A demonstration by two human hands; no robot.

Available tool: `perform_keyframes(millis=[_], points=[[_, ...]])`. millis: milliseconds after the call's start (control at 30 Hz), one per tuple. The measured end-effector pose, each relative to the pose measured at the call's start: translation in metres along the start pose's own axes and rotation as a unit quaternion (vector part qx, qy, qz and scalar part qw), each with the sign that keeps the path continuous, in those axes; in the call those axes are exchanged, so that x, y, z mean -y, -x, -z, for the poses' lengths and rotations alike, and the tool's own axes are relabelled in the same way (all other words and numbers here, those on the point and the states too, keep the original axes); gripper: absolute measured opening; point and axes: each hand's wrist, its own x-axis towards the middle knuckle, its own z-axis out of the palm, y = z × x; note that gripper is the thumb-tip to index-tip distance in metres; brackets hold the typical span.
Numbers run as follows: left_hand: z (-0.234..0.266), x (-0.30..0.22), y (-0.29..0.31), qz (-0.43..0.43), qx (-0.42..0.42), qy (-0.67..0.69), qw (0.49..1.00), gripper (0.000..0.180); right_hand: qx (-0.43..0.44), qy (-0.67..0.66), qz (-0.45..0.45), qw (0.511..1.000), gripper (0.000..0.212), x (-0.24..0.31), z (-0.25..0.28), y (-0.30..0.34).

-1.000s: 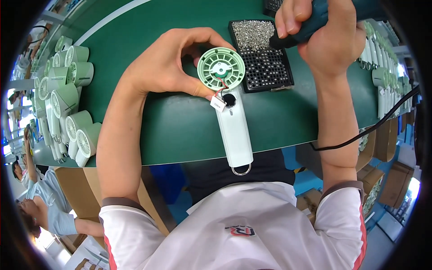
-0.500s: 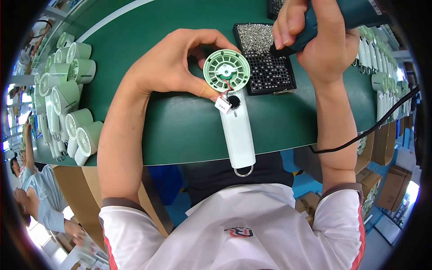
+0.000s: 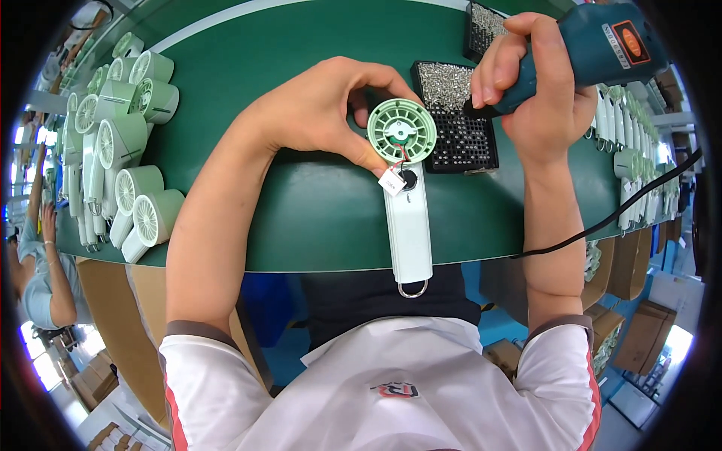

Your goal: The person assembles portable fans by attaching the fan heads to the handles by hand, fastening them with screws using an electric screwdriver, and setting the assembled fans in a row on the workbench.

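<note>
My left hand [image 3: 331, 113] grips the round green head of a handheld fan [image 3: 411, 225], thumb at its lower left and fingers over its far side. The fan lies on the green table with its white handle toward me and a metal loop at the end. Its head is uncovered, showing a hub, red and black wires and a small white tag. My right hand [image 3: 538, 90] is wrapped round a teal electric screwdriver [image 3: 594, 56]. The tool's dark tip points left, over a black screw tray [image 3: 459, 139] of loose screws and holes with screws standing in them.
A second screw tray [image 3: 485, 30] sits farther back. Several assembled fans [image 3: 124, 143] crowd the table's left side, and more fan parts [image 3: 628, 135] line the right. A black cord [image 3: 624, 214] runs by my right forearm. Another person [image 3: 45, 270] works at far left.
The view has shifted, so the fan and trays appear farther right and lower. More of the screwdriver's body shows; its tip remains over the screw tray. Both hands keep their grips.
</note>
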Motion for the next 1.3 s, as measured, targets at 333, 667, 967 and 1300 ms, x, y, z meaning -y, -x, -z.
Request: perform_keyframes(millis=[333,667,967,1300], points=[[0.0,0.003,0.002,-0.004,-0.026,-0.013,1.0,0.069,-0.088,0.01,-0.001,0.996,0.041,0.013,-0.01,-0.006],[-0.002,0.01,0.0,-0.025,-0.037,-0.008,0.999,0.067,0.064,-0.112,0.014,0.992,0.052,0.041,-0.055,-0.044],[-0.001,0.007,0.001,-0.033,-0.033,0.0,0.999,0.068,-0.209,-0.102,-0.083,0.969,0.044,0.034,-0.098,-0.032],[0.002,0.003,0.004,-0.015,-0.025,-0.004,1.0,0.064,0.026,-0.035,-0.063,0.997,0.053,0.035,-0.087,-0.03]])
